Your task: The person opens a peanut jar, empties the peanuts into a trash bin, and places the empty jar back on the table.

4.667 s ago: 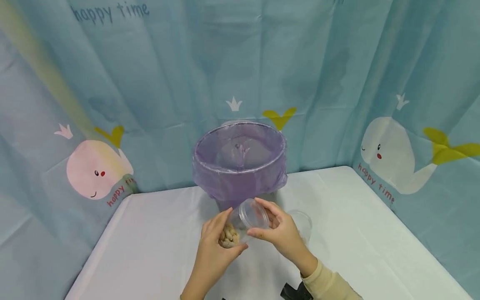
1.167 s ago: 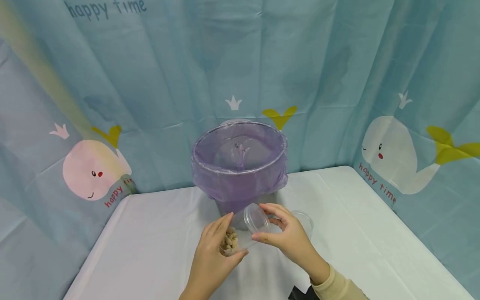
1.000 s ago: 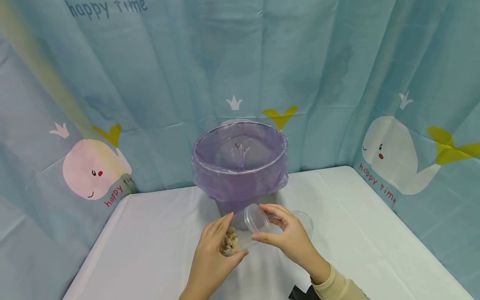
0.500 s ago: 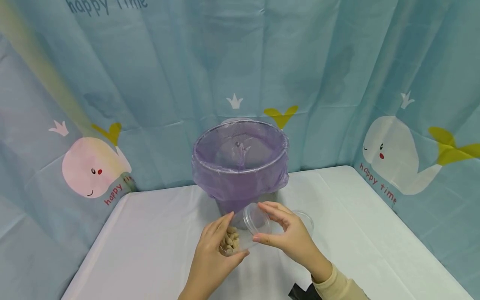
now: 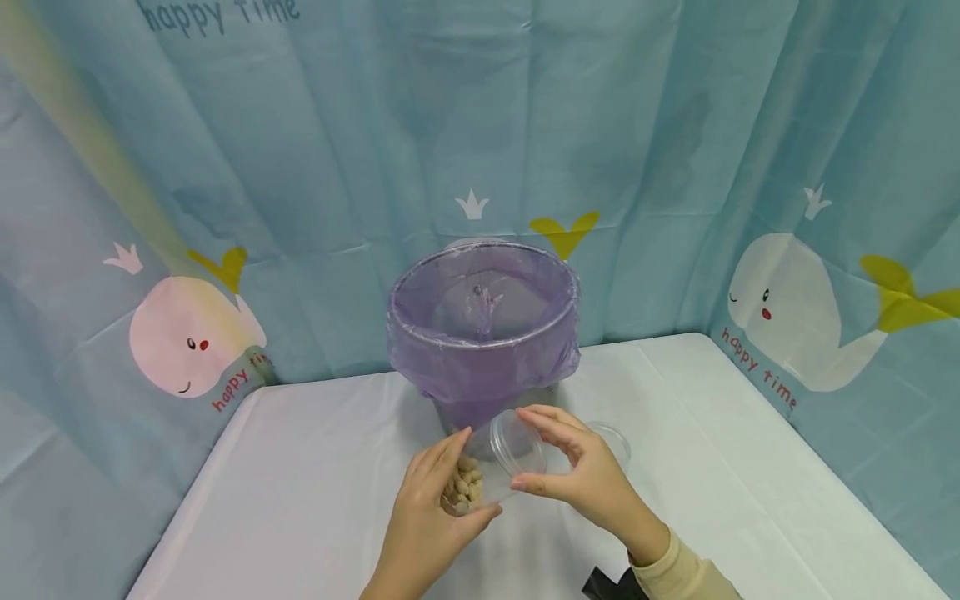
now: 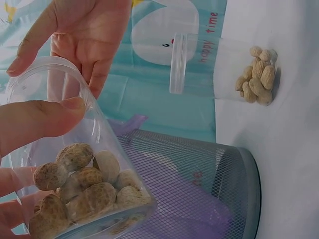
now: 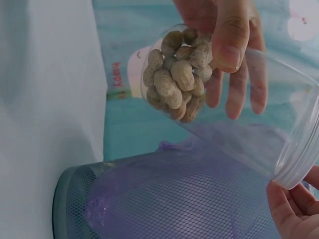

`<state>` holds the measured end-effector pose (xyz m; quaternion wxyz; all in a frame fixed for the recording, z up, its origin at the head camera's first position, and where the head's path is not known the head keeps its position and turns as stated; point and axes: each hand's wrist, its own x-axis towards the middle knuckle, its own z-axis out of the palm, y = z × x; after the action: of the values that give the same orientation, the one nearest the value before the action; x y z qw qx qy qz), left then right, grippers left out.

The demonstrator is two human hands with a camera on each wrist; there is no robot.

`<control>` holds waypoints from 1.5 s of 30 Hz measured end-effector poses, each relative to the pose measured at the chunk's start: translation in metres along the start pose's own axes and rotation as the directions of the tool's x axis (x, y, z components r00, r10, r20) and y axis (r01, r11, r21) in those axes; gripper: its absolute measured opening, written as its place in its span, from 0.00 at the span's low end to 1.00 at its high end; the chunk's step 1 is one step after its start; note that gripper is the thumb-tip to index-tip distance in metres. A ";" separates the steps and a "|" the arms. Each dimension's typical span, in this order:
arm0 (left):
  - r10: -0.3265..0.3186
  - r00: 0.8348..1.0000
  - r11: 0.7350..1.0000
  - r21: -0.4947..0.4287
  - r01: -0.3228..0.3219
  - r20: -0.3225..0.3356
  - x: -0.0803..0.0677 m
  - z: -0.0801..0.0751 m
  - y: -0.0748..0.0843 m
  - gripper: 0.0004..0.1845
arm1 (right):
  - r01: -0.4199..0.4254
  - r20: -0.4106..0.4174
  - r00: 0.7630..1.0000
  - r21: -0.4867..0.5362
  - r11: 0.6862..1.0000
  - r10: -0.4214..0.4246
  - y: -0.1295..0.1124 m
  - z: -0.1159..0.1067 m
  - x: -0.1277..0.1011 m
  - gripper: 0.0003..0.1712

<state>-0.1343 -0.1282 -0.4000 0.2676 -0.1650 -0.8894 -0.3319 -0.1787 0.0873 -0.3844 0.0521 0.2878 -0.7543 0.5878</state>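
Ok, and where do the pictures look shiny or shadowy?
Head view: white glints along the rim of the purple bin liner; left wrist view: bright streaks on the held peanut jar; right wrist view: rather dim, with a soft shadow on the white tablecloth beside the mesh bin.

Between left fingers (image 5: 453,450) and right fingers (image 5: 553,423), a clear cylindrical plastic jar (image 5: 492,483) with beige oval peanuts (image 5: 467,483) inside; beyond the fingers, a round grey purple-lined mesh bin (image 5: 483,371); right of them, another clear cylindrical plastic jar (image 5: 613,442).

The right sleeve (image 5: 699,581) is plain beige cloth ending in a cuff (image 5: 656,565), and the fingers (image 5: 437,468) are bare.
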 end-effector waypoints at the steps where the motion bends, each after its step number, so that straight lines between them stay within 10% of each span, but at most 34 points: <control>1: 0.000 1.000 1.000 0.000 0.000 -0.002 0.000 0.000 0.000 0.50 | -0.003 0.000 1.000 0.002 1.000 0.003 0.000 0.000 0.000 0.38; 22: 0.026 0.999 0.996 0.082 -0.025 -0.021 0.001 0.003 0.000 0.51 | -0.149 -0.086 0.985 -0.027 0.988 0.147 -0.006 0.005 0.003 0.36; 45: 0.026 1.000 0.999 0.044 -0.026 0.005 0.002 0.000 0.001 0.51 | -0.030 -0.027 0.999 -0.045 0.999 0.029 -0.005 -0.002 0.002 0.35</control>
<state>-0.1355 -0.1272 -0.3990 0.2733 -0.1715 -0.8948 -0.3085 -0.1783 0.0882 -0.3790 0.0598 0.2676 -0.7709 0.5749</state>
